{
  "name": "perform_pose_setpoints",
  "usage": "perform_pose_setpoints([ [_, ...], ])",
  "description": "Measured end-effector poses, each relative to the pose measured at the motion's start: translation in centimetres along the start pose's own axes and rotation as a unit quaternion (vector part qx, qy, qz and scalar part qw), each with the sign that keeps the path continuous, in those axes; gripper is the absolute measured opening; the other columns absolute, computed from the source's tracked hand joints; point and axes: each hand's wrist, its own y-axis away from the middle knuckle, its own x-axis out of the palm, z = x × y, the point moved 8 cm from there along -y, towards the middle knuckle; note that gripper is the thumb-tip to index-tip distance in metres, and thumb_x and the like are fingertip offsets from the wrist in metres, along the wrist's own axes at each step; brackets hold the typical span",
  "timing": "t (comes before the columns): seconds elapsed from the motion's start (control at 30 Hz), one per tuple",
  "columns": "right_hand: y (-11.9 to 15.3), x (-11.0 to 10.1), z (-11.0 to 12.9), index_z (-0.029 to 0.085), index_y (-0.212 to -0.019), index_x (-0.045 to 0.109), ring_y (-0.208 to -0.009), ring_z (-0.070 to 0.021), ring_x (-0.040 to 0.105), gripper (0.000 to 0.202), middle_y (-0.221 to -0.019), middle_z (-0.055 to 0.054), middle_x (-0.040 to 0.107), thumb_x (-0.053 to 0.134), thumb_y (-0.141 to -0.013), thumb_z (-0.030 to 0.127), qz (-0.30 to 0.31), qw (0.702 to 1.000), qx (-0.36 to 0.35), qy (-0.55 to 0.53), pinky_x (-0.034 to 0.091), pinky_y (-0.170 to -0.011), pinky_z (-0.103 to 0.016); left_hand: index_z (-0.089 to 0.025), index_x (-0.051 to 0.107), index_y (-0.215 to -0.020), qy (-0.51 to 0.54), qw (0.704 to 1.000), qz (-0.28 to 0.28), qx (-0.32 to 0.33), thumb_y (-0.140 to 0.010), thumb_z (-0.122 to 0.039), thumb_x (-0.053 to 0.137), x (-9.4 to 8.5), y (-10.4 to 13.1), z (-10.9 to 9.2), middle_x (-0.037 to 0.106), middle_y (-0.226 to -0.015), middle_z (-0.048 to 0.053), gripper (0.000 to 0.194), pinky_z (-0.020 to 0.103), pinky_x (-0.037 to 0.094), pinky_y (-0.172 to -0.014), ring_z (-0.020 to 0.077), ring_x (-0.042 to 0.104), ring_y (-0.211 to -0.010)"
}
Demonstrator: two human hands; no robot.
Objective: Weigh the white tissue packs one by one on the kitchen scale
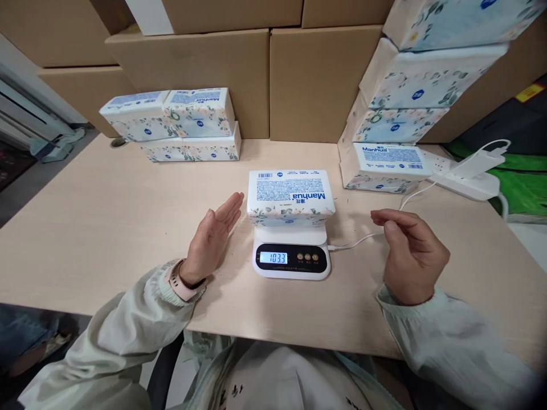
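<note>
A pack of tissues (pixel 290 196) with a floral print and blue "Manhua" lettering rests on a white digital scale (pixel 294 267). The scale's lit display reads 103.3. Just left of the pack, my left hand (pixel 209 245) is held on edge with fingers stretched out, touching nothing. My right hand (pixel 411 253) hovers to the right of the scale, above its white cable (pixel 363 239), holding nothing. Its fingers are bent forward, with the thumb a little apart from them.
Two layers of tissue packs (pixel 199 117) stand at the back left. A taller stack of packs (pixel 408 85) rises at the right, beside a white power strip (pixel 465 176) with a plugged-in charger. Cardboard boxes (pixel 316 85) wall off the back of the table (pixel 106 228).
</note>
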Motion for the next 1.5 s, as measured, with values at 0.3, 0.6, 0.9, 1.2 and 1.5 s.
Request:
perform_pose_setpoints([
  [0.3, 0.0, 0.0, 0.2, 0.026, -0.094, 0.087, -0.086, -0.0228, 0.076, 0.011, -0.09, -0.006, 0.081, 0.079, -0.089, 0.031, -0.015, 1.0, 0.011, 0.01, 0.064, -0.081, -0.043, -0.029, 0.076, -0.144, 0.003, 1.0, -0.004, 0.001, -0.103, -0.072, 0.055, -0.1, -0.1, -0.1, 0.053, -0.17, 0.003, 0.063, 0.051, 0.019, -0.145, 0.0304, 0.027, -0.172],
  [0.6, 0.2, -0.2, 0.3, 0.027, -0.1, 0.088, -0.085, -0.0207, 0.077, 0.013, -0.092, -0.006, 0.082, 0.078, -0.092, 0.029, -0.014, 1.0, -0.006, -0.014, 0.065, -0.08, -0.039, -0.029, 0.078, -0.141, 0.006, 1.0, 0.004, 0.001, -0.104, -0.072, 0.055, 0.0, -0.2, 0.0, 0.057, -0.167, 0.002, 0.061, 0.049, 0.022, -0.145, 0.0294, 0.034, -0.17],
  [0.9, 0.3, -0.4, -0.2, 0.025, -0.103, 0.088, -0.088, -0.0198, 0.081, 0.014, -0.094, -0.006, 0.083, 0.082, -0.09, 0.026, -0.027, 0.999, 0.018, -0.038, 0.069, -0.086, -0.038, -0.027, 0.079, -0.139, 0.008, 1.0, 0.007, 0.0, -0.102, -0.073, 0.057, 0.1, -0.4, 0.1, 0.059, -0.165, 0.004, 0.063, 0.05, 0.023, -0.144, 0.0306, 0.035, -0.169],
  [1.2, 0.3, -0.5, -0.6, 0.022, -0.1, 0.086, -0.088, -0.0225, 0.082, 0.015, -0.093, -0.008, 0.083, 0.084, -0.088, 0.031, -0.033, 0.998, 0.034, -0.028, 0.07, -0.089, -0.043, -0.027, 0.081, -0.134, 0.018, 1.0, 0.001, -0.004, -0.099, -0.073, 0.062, -0.1, -0.6, 0.5, 0.063, -0.161, 0.005, 0.061, 0.053, 0.024, -0.143, 0.032, 0.039, -0.167],
  [1.5, 0.2, -0.6, -0.1, 0.024, -0.098, 0.087, -0.087, -0.0227, 0.082, 0.013, -0.092, -0.007, 0.083, 0.083, -0.087, 0.031, -0.036, 0.999, 0.029, -0.025, 0.07, -0.086, -0.043, -0.027, 0.08, -0.136, 0.013, 1.0, 0.006, -0.004, -0.101, -0.071, 0.06, 0.0, -0.5, 0.4, 0.062, -0.162, 0.005, 0.059, 0.052, 0.025, -0.143, 0.0317, 0.039, -0.167],
])
